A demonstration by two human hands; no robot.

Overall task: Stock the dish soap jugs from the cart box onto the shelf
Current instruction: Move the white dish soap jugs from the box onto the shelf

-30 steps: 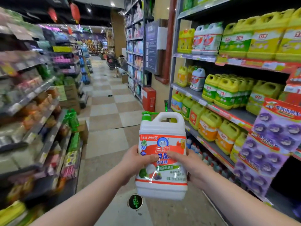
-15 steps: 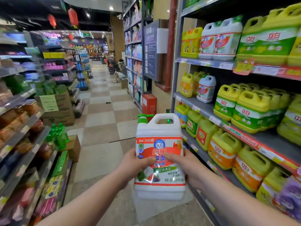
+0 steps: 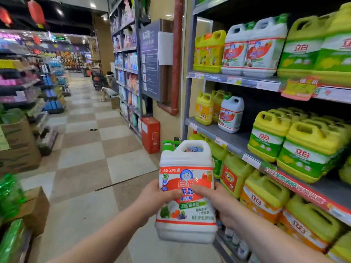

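Dish soap jug (image 3: pixel 186 190), white with a red label and a green cap, is held upright in the aisle. It sits just in front of the shelving, below the level of the middle shelf (image 3: pixel 228 138), and touches no shelf. The left hand (image 3: pixel 153 198) grips its left side with the thumb laid across the label. The right hand (image 3: pixel 222 204) grips its right side in the same way. Neither hand is free.

Progress, as judged: this jug is out of the cart box but not yet placed. The cart box is out of view, so how many remain to be stocked cannot be told. The bare stretch of middle shelf beside the lone white jug (image 3: pixel 230 114) looks the likely slot.

Count:
- **White jugs of this label:** four seen.
  - One is in hand.
  - One stands on the middle shelf.
  - Two stand on the upper shelf (image 3: pixel 237 79), the left upper jug (image 3: pixel 235 52) touching the right upper jug (image 3: pixel 266 48).
- **Small yellow jugs (image 3: pixel 204 109):** at least two, left of the lone white jug. The rear one is partly hidden.
- **Green-labelled yellow jugs (image 3: pixel 303 152):** they fill the shelves to the right in deep rows, too blurred to count.
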